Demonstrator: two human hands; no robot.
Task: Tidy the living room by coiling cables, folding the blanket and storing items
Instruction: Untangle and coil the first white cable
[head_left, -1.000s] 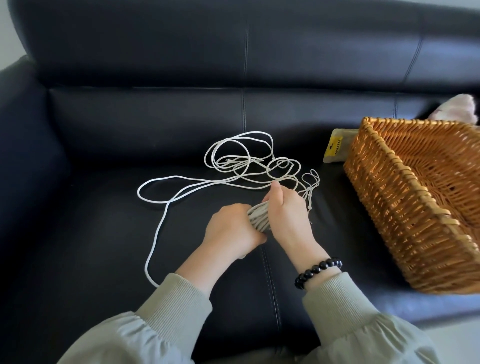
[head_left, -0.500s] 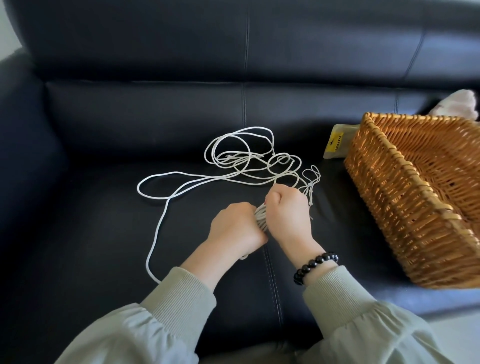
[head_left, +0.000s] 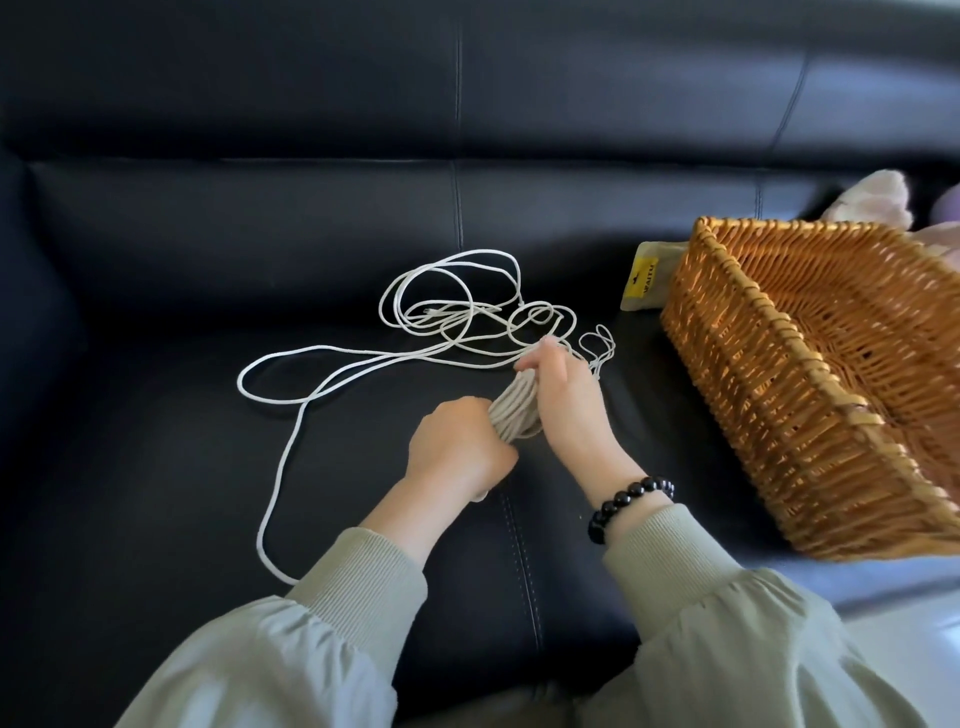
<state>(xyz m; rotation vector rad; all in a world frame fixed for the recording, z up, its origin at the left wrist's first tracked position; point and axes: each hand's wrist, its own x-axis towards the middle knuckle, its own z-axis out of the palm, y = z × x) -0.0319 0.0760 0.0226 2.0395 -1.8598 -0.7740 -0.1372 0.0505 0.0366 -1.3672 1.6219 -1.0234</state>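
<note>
One white cable (head_left: 511, 415) lies on the black sofa (head_left: 208, 270), with one brown basket (head_left: 769, 332) well to its right. The left grip (head_left: 457, 441) is curled tight round a wound bundle of the cable. The right grip (head_left: 566, 400) is curled too, holding the bundle's top, and the rest lies loose on the seat.

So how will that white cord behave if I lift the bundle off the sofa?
The white cord is probably floppy: its loose part lies in limp loops on the sofa. Thin, so likely light. The tangled loops may snag and drag along.
</note>
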